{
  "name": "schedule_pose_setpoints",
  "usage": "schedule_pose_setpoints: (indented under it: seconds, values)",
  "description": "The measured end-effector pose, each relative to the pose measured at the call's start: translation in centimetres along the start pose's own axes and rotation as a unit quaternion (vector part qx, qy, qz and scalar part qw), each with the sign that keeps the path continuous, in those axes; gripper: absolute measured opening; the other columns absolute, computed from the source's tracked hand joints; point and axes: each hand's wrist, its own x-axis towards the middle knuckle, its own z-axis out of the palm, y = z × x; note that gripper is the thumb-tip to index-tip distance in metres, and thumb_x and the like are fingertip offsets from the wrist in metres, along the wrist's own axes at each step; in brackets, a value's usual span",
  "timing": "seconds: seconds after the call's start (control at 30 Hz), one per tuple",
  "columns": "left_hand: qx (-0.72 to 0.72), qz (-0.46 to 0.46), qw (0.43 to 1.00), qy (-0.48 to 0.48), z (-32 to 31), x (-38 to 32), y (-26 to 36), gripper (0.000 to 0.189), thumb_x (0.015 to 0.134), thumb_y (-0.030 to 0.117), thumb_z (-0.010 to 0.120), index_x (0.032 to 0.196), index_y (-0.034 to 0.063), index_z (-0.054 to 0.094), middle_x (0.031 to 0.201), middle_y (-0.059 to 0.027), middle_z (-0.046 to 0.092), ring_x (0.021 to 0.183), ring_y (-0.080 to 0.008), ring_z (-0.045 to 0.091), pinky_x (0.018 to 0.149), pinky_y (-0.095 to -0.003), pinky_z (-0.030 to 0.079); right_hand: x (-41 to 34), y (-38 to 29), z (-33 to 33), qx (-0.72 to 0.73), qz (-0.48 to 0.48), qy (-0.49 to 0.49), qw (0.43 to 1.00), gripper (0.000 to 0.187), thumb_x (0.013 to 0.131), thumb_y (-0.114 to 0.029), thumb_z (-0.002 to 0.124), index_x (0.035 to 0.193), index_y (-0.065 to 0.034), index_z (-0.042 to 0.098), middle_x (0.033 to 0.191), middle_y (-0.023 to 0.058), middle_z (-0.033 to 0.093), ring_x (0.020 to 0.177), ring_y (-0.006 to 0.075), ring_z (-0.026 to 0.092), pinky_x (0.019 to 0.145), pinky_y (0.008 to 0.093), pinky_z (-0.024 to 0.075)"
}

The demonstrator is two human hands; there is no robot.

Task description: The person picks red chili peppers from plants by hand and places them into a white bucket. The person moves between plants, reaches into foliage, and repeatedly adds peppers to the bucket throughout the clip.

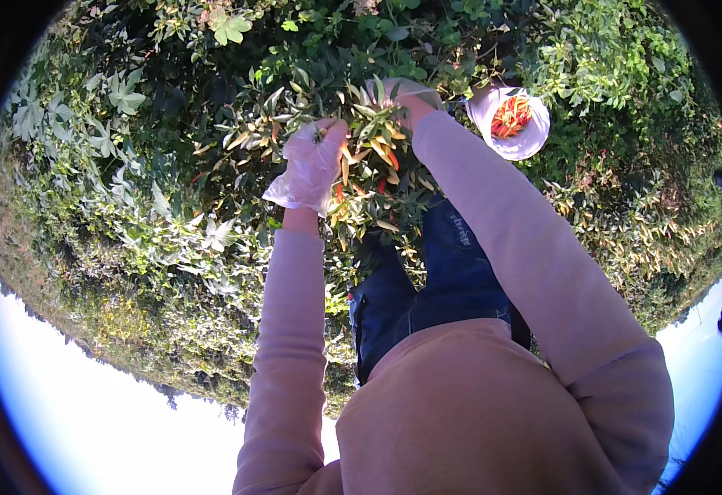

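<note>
A chili pepper plant (373, 145) with pale yellow, orange and red pods is between my hands. My left hand (314, 158), in a loose clear plastic glove, is curled at the plant's left side. A bit of green stem shows between its thumb and fingers. An orange pepper (345, 151) hangs just right of that hand. My right hand (409, 96), also in a clear plastic glove, reaches into the plant's upper right. Leaves cover its fingertips, so its grip is hidden. Red-orange peppers (390, 156) hang below it.
A white bucket (537, 133) holding picked red and orange peppers (510, 116) stands tilted among plants, right of my right hand. Broad-leaved plants (126, 93) grow on the left. More pepper plants (651, 241) bear pale pods on the right. My legs in jeans (460, 272) stand against the foliage.
</note>
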Motion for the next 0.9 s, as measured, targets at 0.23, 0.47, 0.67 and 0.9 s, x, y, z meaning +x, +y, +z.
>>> schedule_pose_setpoints:
  seconds: [0.23, 0.47, 0.67, 0.9]
  values:
    - [-0.310, -0.142, 0.936, -0.093, 0.3, -5.6, 4.8, 0.010, 0.087, 0.012, 0.058, 0.090, 0.0029, 0.057, 0.069, -0.0042, 0.056, 0.046, -0.0078, 0.041, 0.037, -0.0184, 0.029, -5.9, -3.6, -6.4, -0.618, -0.312, -0.055, 0.720, 0.025, 0.087, -0.006, 0.052, 0.110, -0.0058, 0.060, 0.109, 0.0068, 0.062, 0.088, 0.0160, 0.060, 0.076, 0.0289, 0.0467]
    - [-0.195, -0.359, 0.912, 0.029, 5.1, -4.5, 0.4, 0.023, 0.089, 0.021, 0.058, 0.073, 0.0069, 0.051, 0.059, -0.0033, 0.048, 0.039, -0.0105, 0.030, 0.038, -0.0264, 0.022, -9.2, -2.6, -4.3, -0.017, 0.020, -0.156, 0.987, 0.030, 0.087, -0.017, 0.055, 0.116, -0.0092, 0.061, 0.107, -0.0003, 0.062, 0.090, 0.0082, 0.055, 0.075, 0.0219, 0.0446]
    - [-0.323, -0.361, 0.874, 0.049, 5.1, -2.1, -1.4, 0.025, 0.091, 0.031, 0.056, 0.079, 0.0094, 0.050, 0.060, -0.0012, 0.045, 0.039, -0.0132, 0.029, 0.038, -0.0267, 0.025, -5.5, -0.9, -1.9, -0.157, -0.036, -0.132, 0.978, 0.019, 0.085, -0.011, 0.053, 0.102, -0.0065, 0.063, 0.091, 0.0021, 0.061, 0.078, 0.0099, 0.052, 0.064, 0.0223, 0.0404]
    - [-0.350, -0.305, 0.884, 0.049, 4.8, -1.1, -1.1, 0.010, 0.093, 0.013, 0.045, 0.087, 0.0077, 0.052, 0.073, -0.0018, 0.047, 0.053, -0.0129, 0.037, 0.046, -0.0227, 0.031, -4.9, -1.5, -1.7, -0.471, -0.257, -0.164, 0.828, 0.020, 0.078, -0.014, 0.056, 0.096, -0.0095, 0.064, 0.089, 0.0116, 0.065, 0.085, 0.0284, 0.061, 0.070, 0.0364, 0.0474]
